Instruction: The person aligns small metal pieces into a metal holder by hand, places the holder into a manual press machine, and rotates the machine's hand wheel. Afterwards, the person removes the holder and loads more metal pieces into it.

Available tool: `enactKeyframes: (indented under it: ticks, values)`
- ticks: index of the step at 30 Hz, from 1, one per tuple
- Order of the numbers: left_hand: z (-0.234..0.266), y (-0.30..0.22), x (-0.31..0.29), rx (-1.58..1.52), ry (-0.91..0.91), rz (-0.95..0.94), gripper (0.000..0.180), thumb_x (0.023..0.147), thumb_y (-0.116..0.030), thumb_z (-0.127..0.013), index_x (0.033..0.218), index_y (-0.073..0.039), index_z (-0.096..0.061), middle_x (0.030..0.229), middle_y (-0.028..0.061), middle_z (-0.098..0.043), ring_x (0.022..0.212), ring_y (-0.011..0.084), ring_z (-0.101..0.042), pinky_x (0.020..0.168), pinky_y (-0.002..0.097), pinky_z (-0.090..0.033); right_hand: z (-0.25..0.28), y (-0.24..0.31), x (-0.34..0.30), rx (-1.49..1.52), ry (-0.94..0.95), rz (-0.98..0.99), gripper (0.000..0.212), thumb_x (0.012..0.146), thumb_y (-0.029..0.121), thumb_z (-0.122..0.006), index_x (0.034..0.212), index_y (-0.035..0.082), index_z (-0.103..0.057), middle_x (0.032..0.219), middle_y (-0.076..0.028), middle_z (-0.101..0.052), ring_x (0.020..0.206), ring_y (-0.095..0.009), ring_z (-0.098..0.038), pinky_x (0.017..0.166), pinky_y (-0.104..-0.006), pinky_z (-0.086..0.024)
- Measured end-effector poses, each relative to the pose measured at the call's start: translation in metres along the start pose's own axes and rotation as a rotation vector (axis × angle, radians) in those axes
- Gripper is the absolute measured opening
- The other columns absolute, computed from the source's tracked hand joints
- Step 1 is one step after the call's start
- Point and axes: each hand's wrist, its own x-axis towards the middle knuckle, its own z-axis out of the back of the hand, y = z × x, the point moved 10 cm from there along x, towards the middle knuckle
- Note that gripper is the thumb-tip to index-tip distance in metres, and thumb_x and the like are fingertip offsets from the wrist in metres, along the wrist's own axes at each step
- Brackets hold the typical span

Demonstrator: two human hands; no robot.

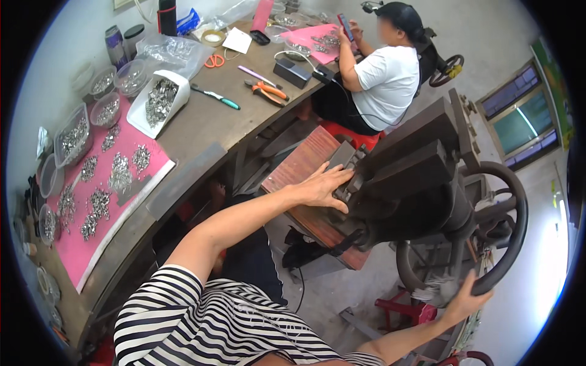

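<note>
My left hand (323,186) reaches over the bed of a dark metal hand press (406,195). Its fingers are stretched out and touch the small metal blocks of the tooling (354,177), with the thumb spread apart. I cannot see any small part under the fingers. Lower right, my right hand (467,303) is closed around the lower rim of the press's large dark handwheel (519,226). The press stands on a reddish wooden board (305,160).
On the long bench (210,131), a pink sheet (131,207) bears piles of small metal parts beside plastic tubs and a white scoop (160,102). Orange-handled pliers (267,91) and a teal-handled tool (217,96) lie nearby. A seated person (387,73) holds a phone.
</note>
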Motion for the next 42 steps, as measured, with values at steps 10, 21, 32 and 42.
enactKeyframes:
  ticks: [10,21,32,42]
  values:
    - [0.049,0.044,0.047,-0.462,-0.444,-0.003,0.054,0.094,0.000,-0.052,0.147,-0.007,-0.050,0.122,0.0191,-0.071,0.113,0.0342,-0.068,0.099,0.0405,-0.051,-0.033,0.103,0.118,-0.149,0.241,0.462,0.061,0.099,0.023,-0.064,0.153,0.005,-0.043,0.148,-0.020,-0.051,0.133,-0.031,-0.052,0.114,-0.0402,-0.037]
    - [0.029,0.040,0.067,-0.315,0.077,-0.107,0.076,0.074,-0.013,-0.082,0.145,-0.011,-0.055,0.127,0.0157,-0.048,0.117,0.0323,-0.054,0.100,0.0395,-0.047,-0.052,0.095,0.152,-0.020,0.439,0.278,0.043,0.100,0.024,-0.062,0.138,0.005,-0.055,0.117,-0.014,-0.061,0.099,-0.021,-0.060,0.088,-0.0325,-0.049]
    - [0.039,0.000,0.025,0.166,-0.012,-0.142,0.045,0.082,-0.044,-0.080,0.113,-0.013,-0.069,0.104,0.0087,-0.057,0.109,0.0300,-0.052,0.097,0.0476,-0.037,-0.051,0.101,0.152,-0.126,0.409,0.440,0.039,0.098,0.022,-0.063,0.133,0.004,-0.058,0.118,-0.010,-0.060,0.101,-0.020,-0.054,0.090,-0.0327,-0.045]
    - [0.050,-0.028,-0.037,0.181,-0.394,-0.183,0.032,0.081,-0.019,-0.077,0.107,-0.008,-0.062,0.103,0.0093,-0.056,0.106,0.0313,-0.053,0.095,0.0455,-0.038,-0.029,0.178,0.045,-0.231,-0.062,0.892,0.019,0.098,0.001,-0.062,0.116,-0.001,-0.066,0.117,-0.015,-0.067,0.110,-0.034,-0.063,0.100,-0.0416,-0.048]
